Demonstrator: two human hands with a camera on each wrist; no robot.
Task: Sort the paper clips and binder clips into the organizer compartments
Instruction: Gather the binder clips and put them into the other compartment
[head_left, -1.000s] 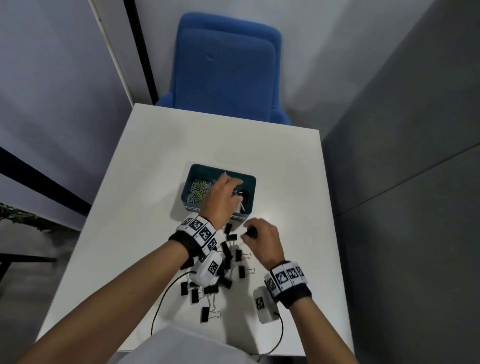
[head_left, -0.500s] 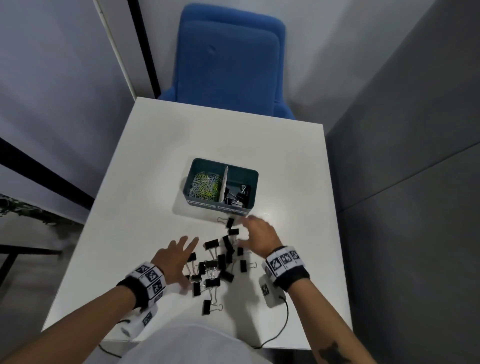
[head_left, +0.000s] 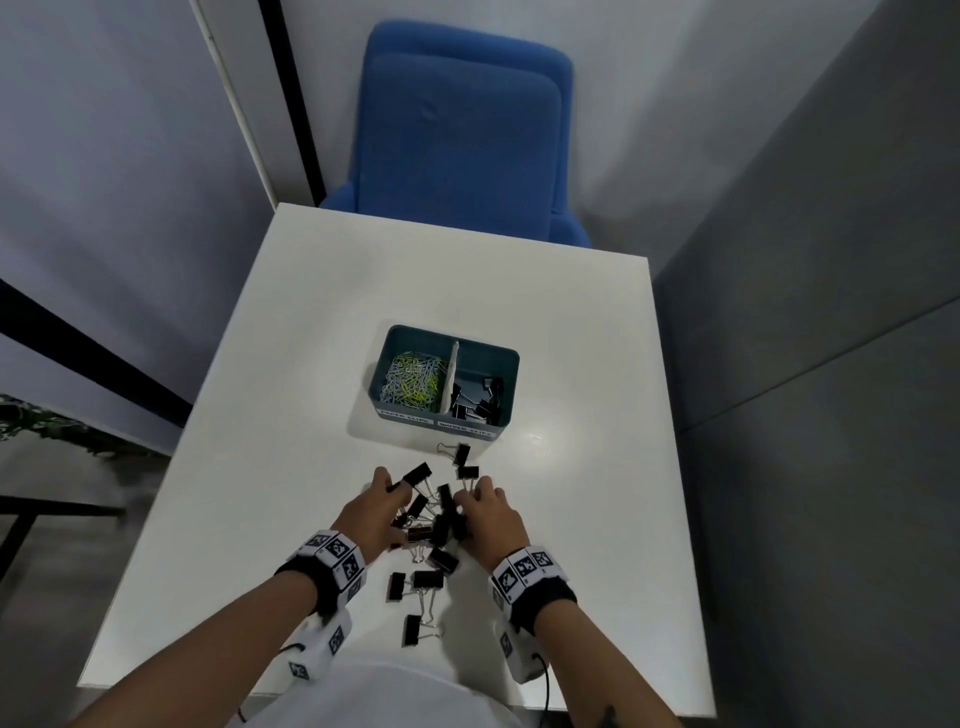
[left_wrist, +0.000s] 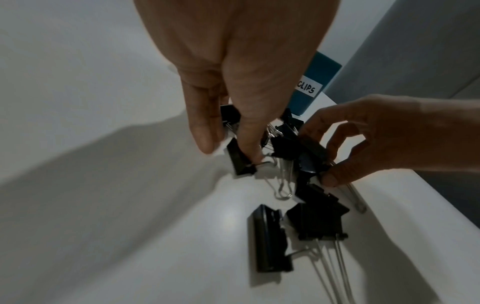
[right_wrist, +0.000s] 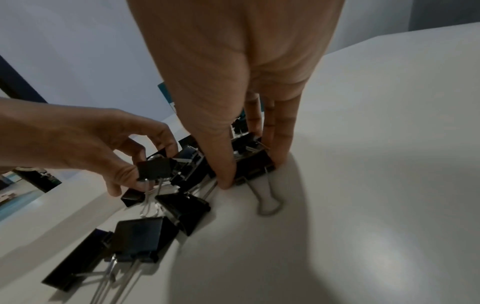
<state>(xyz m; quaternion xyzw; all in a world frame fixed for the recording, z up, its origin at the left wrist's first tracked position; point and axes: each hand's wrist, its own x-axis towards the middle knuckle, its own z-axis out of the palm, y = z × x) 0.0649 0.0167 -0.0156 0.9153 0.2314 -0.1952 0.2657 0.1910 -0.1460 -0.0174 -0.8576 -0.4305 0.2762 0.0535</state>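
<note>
Near the table's (head_left: 291, 364) front edge, both hands pinch binder clips: left hand (head_left: 370, 512) one (right_wrist: 153, 167), right hand (head_left: 488, 514) another (right_wrist: 253, 162).

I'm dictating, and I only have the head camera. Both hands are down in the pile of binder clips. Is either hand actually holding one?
Observer: Yes. The right wrist view shows the left hand pinching a black binder clip between thumb and fingers.
Operator: And the right hand?
Observer: The same view shows the right hand with its thumb on one side and its fingers on the other side of a second clip, which lies on the table.
Operator: Can you read the label on the organizer?
Observer: Partly. In the left wrist view the label on the organizer ends in "CLIPS"; the left hand hides the rest.
</note>
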